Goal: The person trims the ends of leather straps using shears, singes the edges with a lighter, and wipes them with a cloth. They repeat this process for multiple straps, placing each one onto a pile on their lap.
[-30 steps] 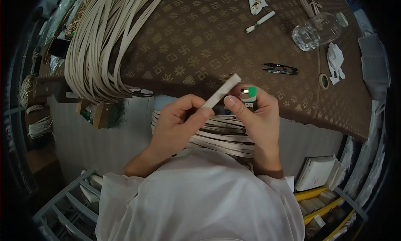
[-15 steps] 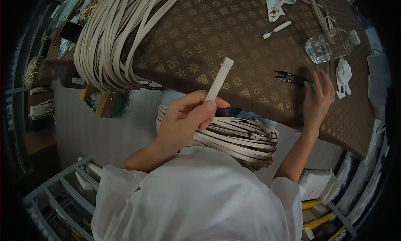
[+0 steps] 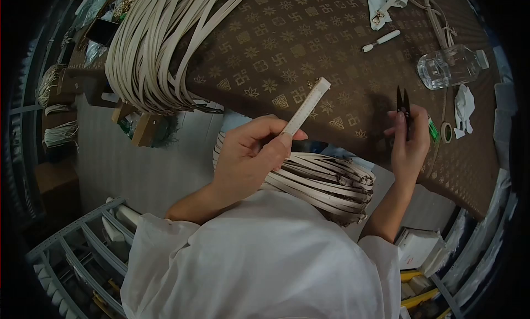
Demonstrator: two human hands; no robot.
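A short length of white strap (image 3: 310, 105) is pinched between the thumb and fingers of my left hand (image 3: 251, 156), its free end pointing up and to the right over the table edge. My right hand (image 3: 411, 139) is closed round small black snips (image 3: 403, 102), their two pointed blades directed away from me and slightly apart. Across my lap lies a thick bundle of white straps (image 3: 326, 183) with small buckles. Right of my right hand are a green item (image 3: 433, 130) and a small tape roll (image 3: 446, 132) on the patterned brown cloth.
A big bundle of pale straps (image 3: 146, 54) hangs over the table's left edge. Farther back lie a white-handled tool (image 3: 381, 41), a clear bottle (image 3: 450, 66), a crumpled white tissue (image 3: 464, 110) and a cloth (image 3: 381, 7). A grey rack (image 3: 83, 239) stands at lower left.
My right hand has picked the snips up from the cloth and closed round them, turning their blades away from me. The green item and tape roll now show. My left hand still holds the strap.
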